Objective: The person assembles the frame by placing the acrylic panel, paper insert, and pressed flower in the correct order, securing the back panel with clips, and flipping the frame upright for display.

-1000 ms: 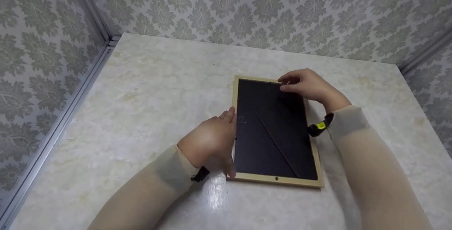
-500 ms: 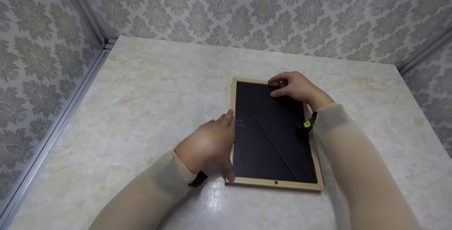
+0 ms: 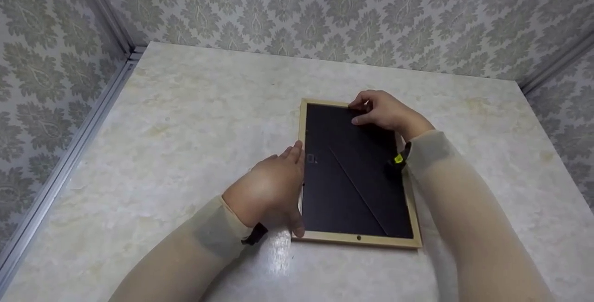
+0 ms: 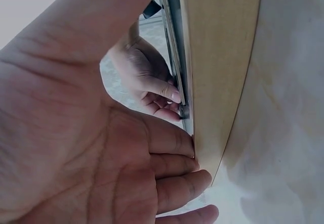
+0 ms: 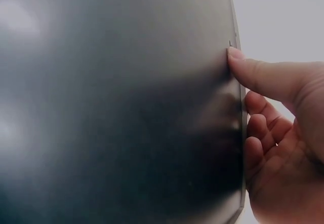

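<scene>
A picture frame (image 3: 357,241) with a pale wooden border lies back side up on the table, its black backing board (image 3: 343,190) showing. My left hand (image 3: 271,186) rests along the frame's left side, fingers straight against the border and thumb at the near left corner. In the left wrist view, those fingers touch the wooden side. At the far end, my right hand (image 3: 385,112) grips the frame's edge, thumb on the board and curled fingers at the outer rim. A small dark tab (image 5: 230,44) shows beside that thumb in the right wrist view.
The marbled white table (image 3: 195,116) extends around the frame. Patterned wall panels (image 3: 278,9) stand behind and at both sides, with a metal rail (image 3: 69,172) along the left. A folded stand line (image 3: 357,190) crosses the backing board diagonally.
My right hand has slid a little left along the frame's far edge over the backing board. The left hand keeps its place on the frame's side. The whole view has shifted slightly.
</scene>
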### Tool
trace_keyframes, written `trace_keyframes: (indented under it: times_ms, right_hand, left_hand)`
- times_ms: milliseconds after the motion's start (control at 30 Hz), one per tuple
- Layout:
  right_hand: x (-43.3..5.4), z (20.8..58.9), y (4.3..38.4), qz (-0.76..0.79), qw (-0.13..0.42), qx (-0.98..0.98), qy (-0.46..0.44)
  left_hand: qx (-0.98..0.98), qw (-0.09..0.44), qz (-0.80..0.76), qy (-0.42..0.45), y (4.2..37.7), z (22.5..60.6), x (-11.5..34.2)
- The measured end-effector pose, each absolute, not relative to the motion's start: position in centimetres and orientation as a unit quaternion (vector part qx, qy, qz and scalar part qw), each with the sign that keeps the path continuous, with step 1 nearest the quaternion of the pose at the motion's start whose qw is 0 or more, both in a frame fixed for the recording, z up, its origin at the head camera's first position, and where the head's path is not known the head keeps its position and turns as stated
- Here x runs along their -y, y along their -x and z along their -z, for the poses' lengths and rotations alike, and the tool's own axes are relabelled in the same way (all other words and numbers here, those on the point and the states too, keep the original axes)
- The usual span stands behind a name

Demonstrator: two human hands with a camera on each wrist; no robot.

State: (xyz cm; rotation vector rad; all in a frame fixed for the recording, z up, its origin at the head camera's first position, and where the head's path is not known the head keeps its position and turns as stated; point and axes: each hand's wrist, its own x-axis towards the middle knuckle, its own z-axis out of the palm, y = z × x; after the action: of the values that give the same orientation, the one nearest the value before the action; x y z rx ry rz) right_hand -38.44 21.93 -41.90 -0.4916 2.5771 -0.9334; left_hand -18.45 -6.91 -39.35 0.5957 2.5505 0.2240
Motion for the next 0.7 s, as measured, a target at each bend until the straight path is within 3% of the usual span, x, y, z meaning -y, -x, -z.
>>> trace_keyframes:
  times_ms: [433, 700]
  right_hand:
    - [-22.46, 41.86, 38.83, 0.314, 0.177, -0.909, 0.209]
    - [-22.40, 42.34, 38.60, 0.347, 0.158, -0.910, 0.163]
  left_hand:
    - [-0.939, 0.254, -0.083, -0.215, 18.50, 39.11, 6.94]
    - [-0.939, 0.256, -0.071, -0.217, 18.55, 39.42, 6.78]
